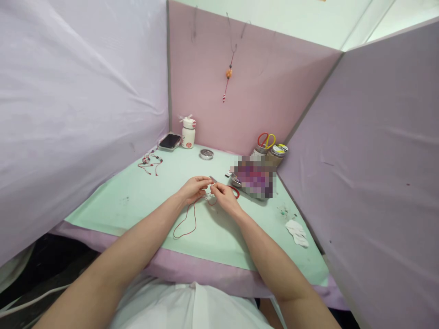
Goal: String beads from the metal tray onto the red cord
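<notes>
My left hand [195, 189] is closed, thumb and fingertips pinching a thin red cord [195, 218] over the mat. Close against it, my right hand [223, 197] is also closed in a pinch at the same cord. A loop of the cord hangs below the hands onto the pale green mat. Scissors with red handles [236, 192] show beside the right hand, and a grey blade pokes out between the hands. I cannot tell whether the scissors rest on the mat or are held. The fingertips hide the exact spot on the cord.
Around the green mat [113, 201] are beaded red cords [151, 161], a phone [170, 141], a white bottle [188, 134], a round tin [206, 154], a blurred-out tray, jars [276, 155] with red and yellow scissors [266, 140], and white tissue [297, 233]. A beaded cord [228, 73] hangs from a hook.
</notes>
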`<state>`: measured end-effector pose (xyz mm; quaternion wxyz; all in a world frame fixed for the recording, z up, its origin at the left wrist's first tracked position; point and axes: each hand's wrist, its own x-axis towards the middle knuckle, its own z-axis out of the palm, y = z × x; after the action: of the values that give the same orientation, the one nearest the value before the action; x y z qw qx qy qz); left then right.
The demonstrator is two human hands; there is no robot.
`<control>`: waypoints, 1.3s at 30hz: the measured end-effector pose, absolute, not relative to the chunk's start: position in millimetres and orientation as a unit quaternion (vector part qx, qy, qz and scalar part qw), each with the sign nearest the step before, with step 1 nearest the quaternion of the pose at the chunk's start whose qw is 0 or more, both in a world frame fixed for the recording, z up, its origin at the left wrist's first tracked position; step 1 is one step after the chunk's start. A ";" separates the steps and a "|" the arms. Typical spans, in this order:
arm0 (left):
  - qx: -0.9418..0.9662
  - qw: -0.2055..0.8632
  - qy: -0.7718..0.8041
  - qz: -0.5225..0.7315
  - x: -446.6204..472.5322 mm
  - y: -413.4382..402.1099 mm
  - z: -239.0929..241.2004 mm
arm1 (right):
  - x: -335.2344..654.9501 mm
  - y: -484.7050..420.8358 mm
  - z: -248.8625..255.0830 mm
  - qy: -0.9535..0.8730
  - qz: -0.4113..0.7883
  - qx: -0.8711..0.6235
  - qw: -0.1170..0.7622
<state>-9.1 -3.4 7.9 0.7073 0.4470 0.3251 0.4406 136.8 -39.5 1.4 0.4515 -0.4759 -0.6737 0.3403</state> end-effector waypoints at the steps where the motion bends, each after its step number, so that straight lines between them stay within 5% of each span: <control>1: 0.447 0.706 0.330 0.441 -9.1 -3.6 8.1 | 137.1 -39.5 1.5 -0.675 0.337 -0.476 0.451; 39: 0.490 0.713 0.328 0.379 -7.8 -6.1 4.8 | 137.6 -42.4 -3.2 -0.727 0.269 -0.473 0.420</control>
<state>-7.8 -6.1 4.8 0.7133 0.4896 0.3279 0.3795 137.6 -42.4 -3.2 0.4197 -0.4728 -0.7265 0.2692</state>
